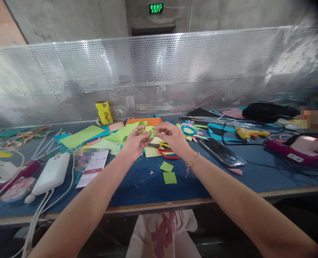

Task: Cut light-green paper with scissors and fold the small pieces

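Note:
Between the fingers of both hands is a small piece of light green paper (149, 131), held above the blue table. My left hand (136, 142) pinches its left side, and my right hand (172, 136) grips its right side with thumb and forefinger. Below and behind the right hand lie scissors (167, 156) with red and yellow handles, partly covered by the hand. Two small green paper squares (170, 177) rest on the table nearer to me. Larger light green sheets (121, 134) lie just behind the left hand.
At left are a phone (93, 168), a white power bank (52, 173) with cables and paper scraps. At right lie a dark phone (222, 152), a yellow glue gun (251, 133) and a blue-pink paper flower (189, 128). A perforated metal screen (148, 75) closes off the back.

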Demonstrator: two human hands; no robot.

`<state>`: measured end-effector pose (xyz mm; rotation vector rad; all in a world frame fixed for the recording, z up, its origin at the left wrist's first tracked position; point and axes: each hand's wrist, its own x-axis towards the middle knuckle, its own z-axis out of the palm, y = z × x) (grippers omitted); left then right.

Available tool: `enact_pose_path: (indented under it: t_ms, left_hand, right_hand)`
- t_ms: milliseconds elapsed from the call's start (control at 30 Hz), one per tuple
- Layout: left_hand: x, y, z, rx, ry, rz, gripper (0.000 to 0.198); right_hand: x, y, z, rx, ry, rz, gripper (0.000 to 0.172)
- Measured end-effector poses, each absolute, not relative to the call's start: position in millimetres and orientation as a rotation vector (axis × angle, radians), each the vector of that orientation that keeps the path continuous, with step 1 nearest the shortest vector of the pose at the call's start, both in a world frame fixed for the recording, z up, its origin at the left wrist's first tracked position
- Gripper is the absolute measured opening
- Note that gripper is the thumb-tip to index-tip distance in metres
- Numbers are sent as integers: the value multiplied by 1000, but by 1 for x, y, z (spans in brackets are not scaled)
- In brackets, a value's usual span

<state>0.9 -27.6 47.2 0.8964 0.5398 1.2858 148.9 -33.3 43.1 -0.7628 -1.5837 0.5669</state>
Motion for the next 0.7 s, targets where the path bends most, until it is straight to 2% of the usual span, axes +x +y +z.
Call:
enact_pose_path:
  t_ms: [700]
  left_hand:
    - [2, -27, 47, 913, 577, 1292, 29]
  right_hand:
    - [151, -34, 42, -795, -1690, 332, 6]
